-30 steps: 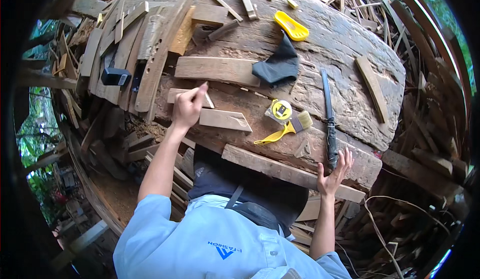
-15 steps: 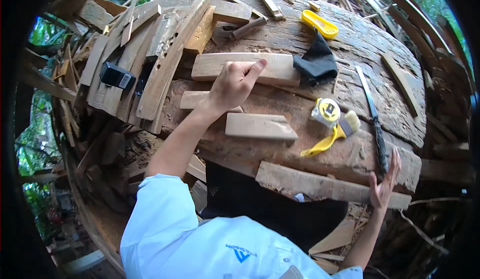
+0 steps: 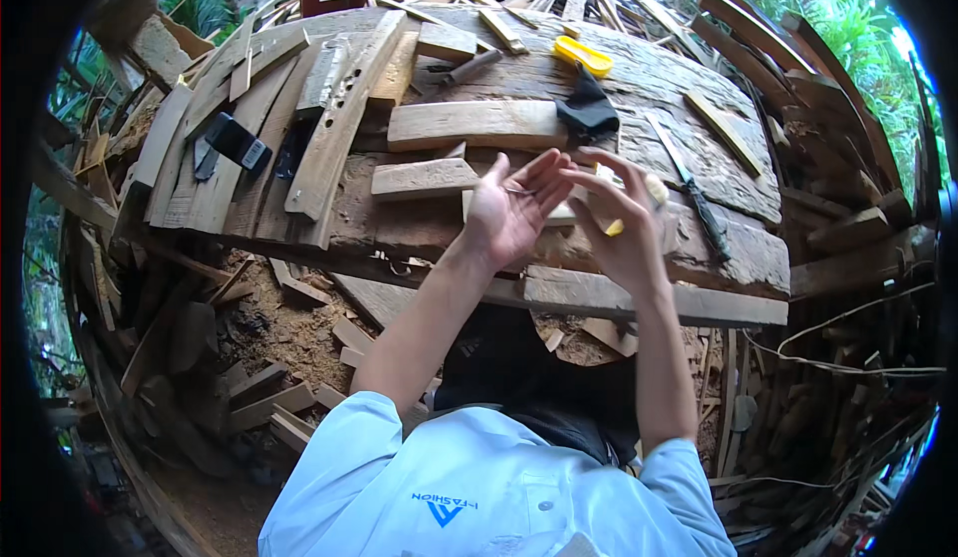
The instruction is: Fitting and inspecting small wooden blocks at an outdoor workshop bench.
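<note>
My left hand [image 3: 504, 213] is raised over the wooden work surface [image 3: 748, 253], palm up, fingers apart and slightly curled; whether anything small lies in it is unclear. My right hand [image 3: 624, 233] is beside it, fingers bent and apart, their tips over or at the left fingertips. Behind them are the brush's pale bristles [image 3: 656, 190] and bits of yellow, mostly hidden. A long-bladed knife with a dark handle [image 3: 709, 220] lies at the right. A short board [image 3: 424, 180], a longer block [image 3: 474, 124] and a black cloth [image 3: 589, 113] lie around my hands.
Several planks [image 3: 334, 128] with a black device [image 3: 239, 143] fill the surface's left side. A yellow plastic piece [image 3: 582, 56] and a narrow slat [image 3: 721, 133] lie farther back. Scrap wood [image 3: 269, 402] surrounds the surface; loose wires [image 3: 838, 357] hang at the lower right.
My left hand has turned palm up and moved right. My right hand has left the knife handle's side and moved left to meet it. The view has shifted, showing more of the far side.
</note>
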Demonstrator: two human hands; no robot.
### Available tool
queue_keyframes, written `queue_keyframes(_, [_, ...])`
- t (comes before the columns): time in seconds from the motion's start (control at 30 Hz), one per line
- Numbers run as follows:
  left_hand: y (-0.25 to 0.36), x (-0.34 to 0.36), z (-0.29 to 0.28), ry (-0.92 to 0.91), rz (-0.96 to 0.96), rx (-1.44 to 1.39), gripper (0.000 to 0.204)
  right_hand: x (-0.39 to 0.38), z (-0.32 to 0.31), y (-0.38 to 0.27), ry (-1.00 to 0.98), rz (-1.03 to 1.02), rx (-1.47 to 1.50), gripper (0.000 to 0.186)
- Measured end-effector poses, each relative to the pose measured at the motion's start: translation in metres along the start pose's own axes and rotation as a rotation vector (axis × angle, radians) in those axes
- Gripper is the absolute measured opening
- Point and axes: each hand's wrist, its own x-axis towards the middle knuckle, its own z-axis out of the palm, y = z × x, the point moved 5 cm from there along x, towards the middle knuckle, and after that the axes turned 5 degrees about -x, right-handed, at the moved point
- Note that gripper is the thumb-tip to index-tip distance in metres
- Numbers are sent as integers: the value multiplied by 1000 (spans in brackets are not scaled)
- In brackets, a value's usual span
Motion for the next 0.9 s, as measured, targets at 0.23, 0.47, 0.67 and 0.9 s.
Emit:
queue_keyframes(0.23, [-8,-12,28,-195,40,125,86,12,32,-7,-75,-133,-217,25])
queue_keyframes(0.47, [-12,-13,24,12,85,320,73,20,33,-10,-127,-166,-136,15])
queue_keyframes(0.67, [-5,6,2,37,94,211,60,25,46,4,-117,-137,85,19])
queue_keyframes(0.9, [-4,8,17,42,85,253,68,37,47,11,-150,-297,25,21])
